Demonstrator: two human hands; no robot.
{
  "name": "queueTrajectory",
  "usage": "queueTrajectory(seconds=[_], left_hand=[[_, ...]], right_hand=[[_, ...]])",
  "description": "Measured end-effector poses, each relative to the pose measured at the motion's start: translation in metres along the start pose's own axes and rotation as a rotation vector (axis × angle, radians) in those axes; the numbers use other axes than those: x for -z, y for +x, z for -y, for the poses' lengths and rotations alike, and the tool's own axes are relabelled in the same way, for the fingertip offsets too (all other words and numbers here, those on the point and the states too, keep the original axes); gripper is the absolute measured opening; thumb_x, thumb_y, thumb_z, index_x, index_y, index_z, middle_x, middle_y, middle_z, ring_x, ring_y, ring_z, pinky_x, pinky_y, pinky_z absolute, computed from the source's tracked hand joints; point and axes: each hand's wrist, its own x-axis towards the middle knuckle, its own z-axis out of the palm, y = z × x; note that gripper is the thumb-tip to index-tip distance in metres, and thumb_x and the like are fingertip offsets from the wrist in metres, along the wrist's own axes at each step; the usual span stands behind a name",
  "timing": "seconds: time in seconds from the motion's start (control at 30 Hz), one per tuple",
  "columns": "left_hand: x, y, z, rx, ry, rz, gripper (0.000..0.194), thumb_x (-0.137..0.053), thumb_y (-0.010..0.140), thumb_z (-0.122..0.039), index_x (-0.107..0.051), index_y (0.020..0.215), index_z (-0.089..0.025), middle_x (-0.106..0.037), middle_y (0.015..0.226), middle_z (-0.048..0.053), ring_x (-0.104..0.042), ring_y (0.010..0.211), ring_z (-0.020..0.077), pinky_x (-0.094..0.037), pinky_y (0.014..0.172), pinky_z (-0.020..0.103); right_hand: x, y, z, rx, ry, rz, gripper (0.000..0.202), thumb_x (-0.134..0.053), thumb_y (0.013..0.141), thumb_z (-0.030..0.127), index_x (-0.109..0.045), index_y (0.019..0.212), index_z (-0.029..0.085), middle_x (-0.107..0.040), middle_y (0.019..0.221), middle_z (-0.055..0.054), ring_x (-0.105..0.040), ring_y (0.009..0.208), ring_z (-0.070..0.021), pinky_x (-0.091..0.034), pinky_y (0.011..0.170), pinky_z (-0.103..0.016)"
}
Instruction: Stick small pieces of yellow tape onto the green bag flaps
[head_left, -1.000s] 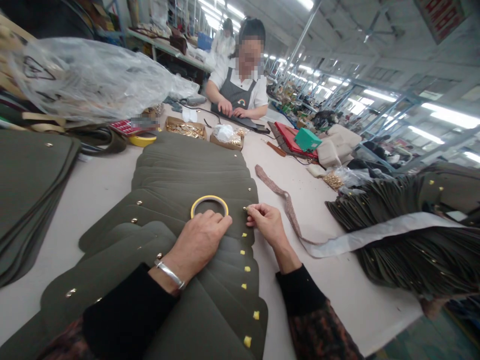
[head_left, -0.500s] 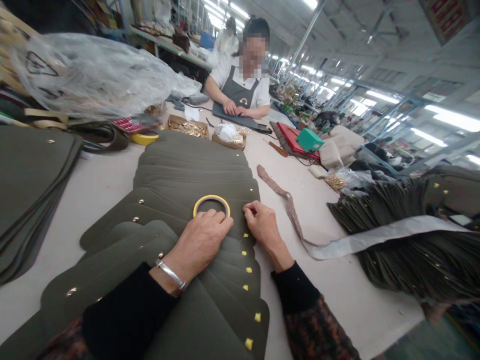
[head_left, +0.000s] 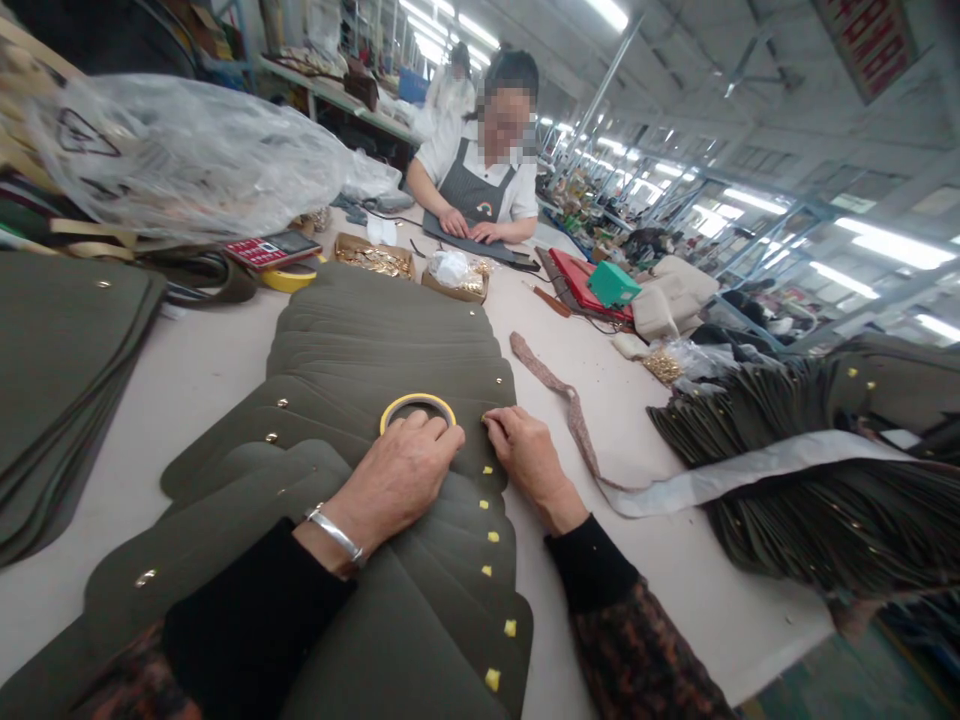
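Note:
Overlapping dark green panels point(head_left: 390, 350) fan out across the table, with small metal studs near their left and right edges. My left hand point(head_left: 405, 470) is closed on a yellow tape roll point(head_left: 390, 406) above the panels. At the panels' right edge, my right hand point(head_left: 525, 455) has thumb and forefinger pinched on a tiny yellow tape piece point(head_left: 485, 418), mostly hidden by the fingertips. Below it, several yellow tape pieces point(head_left: 493, 537) run down the right side of the panels.
Another stack of green panels point(head_left: 67, 370) lies left, and a thick bundle point(head_left: 840, 500) right, crossed by a pale strip. Boxes of metal parts point(head_left: 373, 258) stand at the back. A person point(head_left: 480, 190) works opposite. A brown strap point(head_left: 574, 410) lies right of my right hand.
The whole view has shifted slightly. My right hand's pinched fingers now sit against the panel edge with a bit of yellow showing; my left hand keeps the tape roll.

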Motion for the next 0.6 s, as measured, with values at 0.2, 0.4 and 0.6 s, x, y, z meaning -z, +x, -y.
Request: queueTrajectory(seconds=[0.2, 0.4, 0.6], left_hand=[[0.006, -0.001, -0.001, -0.065, -0.073, -0.116, 0.02, -0.037, 0.096, -0.02, -0.055, 0.088, -0.018, -0.057, 0.084, 0.004, -0.051, 0.082, 0.0207, -0.043, 0.074, 0.034], [0.003, -0.002, 0.002, -0.066, -0.2, -0.18, 0.018, -0.039, 0.096, -0.018, -0.057, 0.093, -0.018, -0.063, 0.085, 0.004, -0.059, 0.082, 0.0179, -0.048, 0.077, 0.031], [-0.002, -0.005, -0.001, -0.049, -0.326, -0.237, 0.026, -0.042, 0.096, -0.023, -0.055, 0.119, -0.024, -0.071, 0.105, 0.002, -0.068, 0.091, 0.0151, -0.054, 0.078, 0.025]], right_hand=[[0.005, 0.014, 0.01, -0.23, -0.044, 0.088, 0.016, -0.057, 0.087, 0.025, -0.07, 0.083, 0.018, -0.073, 0.081, -0.006, -0.067, 0.075, -0.0191, -0.045, 0.07, -0.027], [0.033, -0.005, 0.012, -0.168, 0.193, 0.378, 0.014, -0.06, 0.082, 0.021, -0.073, 0.08, 0.02, -0.073, 0.071, -0.002, -0.065, 0.064, -0.0155, -0.043, 0.06, -0.024], [0.034, -0.025, 0.028, -0.197, 0.567, -0.007, 0.017, -0.058, 0.086, 0.023, -0.071, 0.095, 0.018, -0.073, 0.082, -0.004, -0.065, 0.069, -0.0149, -0.05, 0.065, -0.025]])
